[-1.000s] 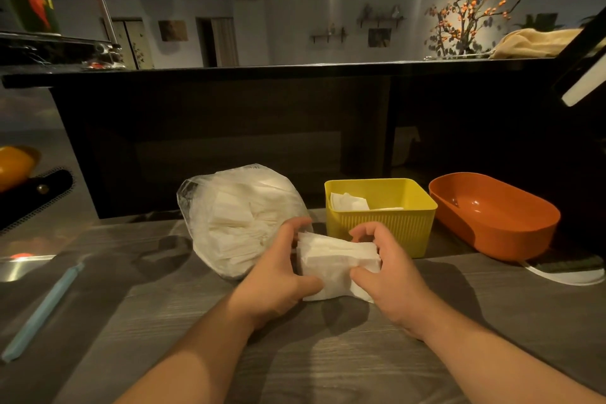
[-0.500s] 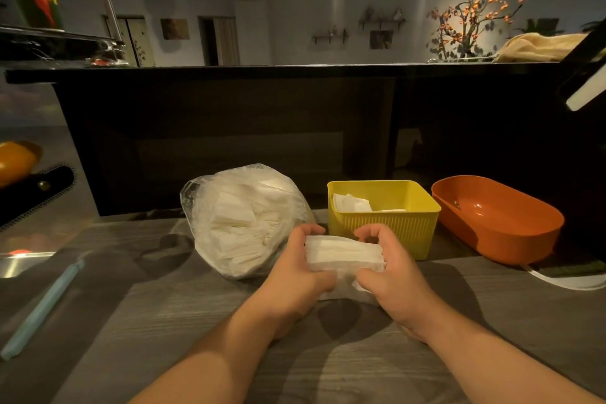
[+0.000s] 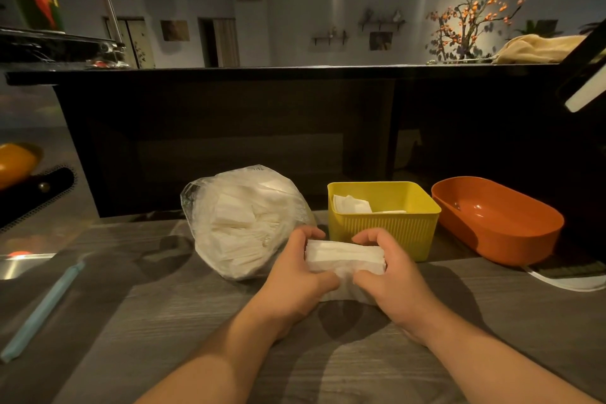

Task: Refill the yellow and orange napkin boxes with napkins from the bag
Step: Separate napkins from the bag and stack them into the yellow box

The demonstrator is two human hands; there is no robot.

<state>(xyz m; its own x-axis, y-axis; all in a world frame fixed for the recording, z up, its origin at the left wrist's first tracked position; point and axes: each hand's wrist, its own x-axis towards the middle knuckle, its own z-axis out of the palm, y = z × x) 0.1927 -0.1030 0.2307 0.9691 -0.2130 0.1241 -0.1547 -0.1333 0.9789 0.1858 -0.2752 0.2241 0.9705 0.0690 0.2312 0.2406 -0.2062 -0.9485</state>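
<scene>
A stack of white napkins (image 3: 344, 256) is held between both hands just above the wooden table, in front of the yellow box. My left hand (image 3: 298, 272) grips its left end and my right hand (image 3: 390, 272) grips its right end, fingers curled over the top. The clear plastic bag (image 3: 242, 220) full of napkins lies to the left, touching my left hand. The yellow ribbed box (image 3: 383, 229) holds a few napkins at its left side. To its right stands the orange oval box (image 3: 498, 223), with nothing visible inside.
A dark counter wall (image 3: 262, 141) rises right behind the boxes. A light blue pen (image 3: 42, 308) lies at the left on the grey wooden table (image 3: 164, 321). A white-rimmed flat object (image 3: 570, 275) sits under the orange box's right end.
Both hands have squeezed the napkin stack into a tighter, flatter bundle and lifted it a little toward the yellow box. The bag and boxes have not moved.
</scene>
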